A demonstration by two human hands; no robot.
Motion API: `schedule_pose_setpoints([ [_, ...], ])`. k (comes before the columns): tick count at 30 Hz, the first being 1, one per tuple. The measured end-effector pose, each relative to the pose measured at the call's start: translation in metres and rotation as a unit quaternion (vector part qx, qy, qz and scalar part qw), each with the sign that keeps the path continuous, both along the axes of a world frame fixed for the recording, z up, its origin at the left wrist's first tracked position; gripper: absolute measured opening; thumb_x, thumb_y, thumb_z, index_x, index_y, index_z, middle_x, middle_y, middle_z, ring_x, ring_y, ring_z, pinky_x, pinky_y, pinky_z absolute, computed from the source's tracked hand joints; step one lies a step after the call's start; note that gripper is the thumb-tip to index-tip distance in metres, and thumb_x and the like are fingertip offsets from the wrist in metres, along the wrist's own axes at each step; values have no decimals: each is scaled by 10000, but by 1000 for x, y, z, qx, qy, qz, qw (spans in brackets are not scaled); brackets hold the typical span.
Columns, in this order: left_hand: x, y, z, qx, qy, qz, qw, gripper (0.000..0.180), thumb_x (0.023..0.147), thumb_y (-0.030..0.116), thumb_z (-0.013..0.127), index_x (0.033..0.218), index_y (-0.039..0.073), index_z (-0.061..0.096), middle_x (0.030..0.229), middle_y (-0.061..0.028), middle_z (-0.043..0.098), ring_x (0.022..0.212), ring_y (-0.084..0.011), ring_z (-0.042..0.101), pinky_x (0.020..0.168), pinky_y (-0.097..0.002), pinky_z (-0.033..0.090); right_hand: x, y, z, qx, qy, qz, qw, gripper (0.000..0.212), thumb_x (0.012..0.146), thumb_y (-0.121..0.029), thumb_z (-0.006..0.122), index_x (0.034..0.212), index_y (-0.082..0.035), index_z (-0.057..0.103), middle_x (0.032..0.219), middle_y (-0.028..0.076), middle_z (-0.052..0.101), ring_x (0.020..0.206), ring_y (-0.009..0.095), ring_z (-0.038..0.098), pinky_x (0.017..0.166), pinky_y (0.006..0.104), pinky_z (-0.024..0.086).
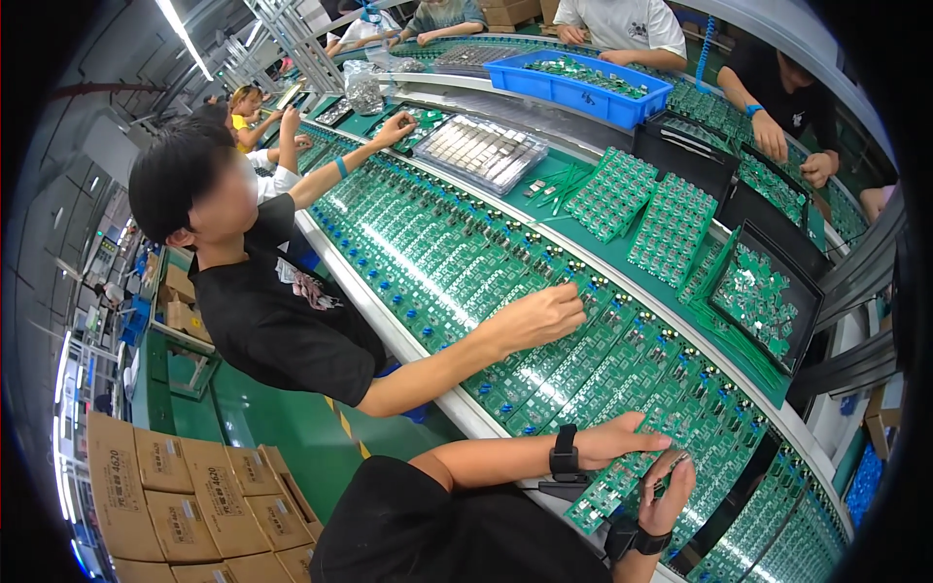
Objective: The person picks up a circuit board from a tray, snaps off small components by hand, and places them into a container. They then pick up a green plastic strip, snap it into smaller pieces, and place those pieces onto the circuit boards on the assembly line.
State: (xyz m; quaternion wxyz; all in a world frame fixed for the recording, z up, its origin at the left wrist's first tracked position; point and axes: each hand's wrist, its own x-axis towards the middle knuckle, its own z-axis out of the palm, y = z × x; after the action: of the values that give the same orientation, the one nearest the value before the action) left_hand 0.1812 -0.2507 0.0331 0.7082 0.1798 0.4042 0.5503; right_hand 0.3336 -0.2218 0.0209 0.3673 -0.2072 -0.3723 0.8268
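My left hand [616, 440], with a black strap on its wrist, grips the upper end of a narrow green circuit board panel [601, 493]. The panel is tilted above the line of larger boards. Beside its right edge my right hand [671, 496] is closed, its fingers curled around a small shiny piece that I cannot make out. Beneath both hands lies a long row of green circuit boards [544, 374] with blue and black components. To the left, a co-worker's hand [539, 319] pinches down over the same row; what it holds is hidden.
Across the row, a green shelf bears panels of small boards [610, 194] and a black tray [814, 291] of loose boards. Farther off stand a clear tray of metal parts [481, 151] and a blue bin [583, 85]. Cardboard boxes [194, 486] are stacked at lower left.
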Motion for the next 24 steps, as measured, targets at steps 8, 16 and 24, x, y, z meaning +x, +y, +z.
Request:
schedule_pose_setpoints([
  [8, -15, 18, -6, 74, 171, -2, 983, 192, 785, 167, 665, 887, 19, 598, 844, -8, 606, 757, -56, 521, 647, -229, 427, 0, 3, -18, 414, -310, -239, 822, 357, 910, -273, 355, 986, 11, 558, 669, 98, 539, 439, 123, 429, 384, 230, 314],
  [16, -15, 19, -9, 77, 180, -2, 981, 170, 821, 189, 628, 830, 22, 596, 735, 27, 572, 653, -29, 483, 567, -206, 394, -3, 19, 7, 64, -69, -91, 991, 267, 904, -221, 412, 901, 2, 559, 713, 92, 550, 521, 115, 466, 414, 198, 309],
  [24, -16, 14, -19, 69, 224, 9, 972, 222, 862, 238, 576, 774, 33, 581, 678, 43, 537, 602, -20, 454, 511, -194, 362, -6, 24, 3, 1, -146, -78, 986, 266, 929, -273, 404, 886, -29, 501, 758, 74, 536, 497, 113, 458, 411, 199, 334],
])
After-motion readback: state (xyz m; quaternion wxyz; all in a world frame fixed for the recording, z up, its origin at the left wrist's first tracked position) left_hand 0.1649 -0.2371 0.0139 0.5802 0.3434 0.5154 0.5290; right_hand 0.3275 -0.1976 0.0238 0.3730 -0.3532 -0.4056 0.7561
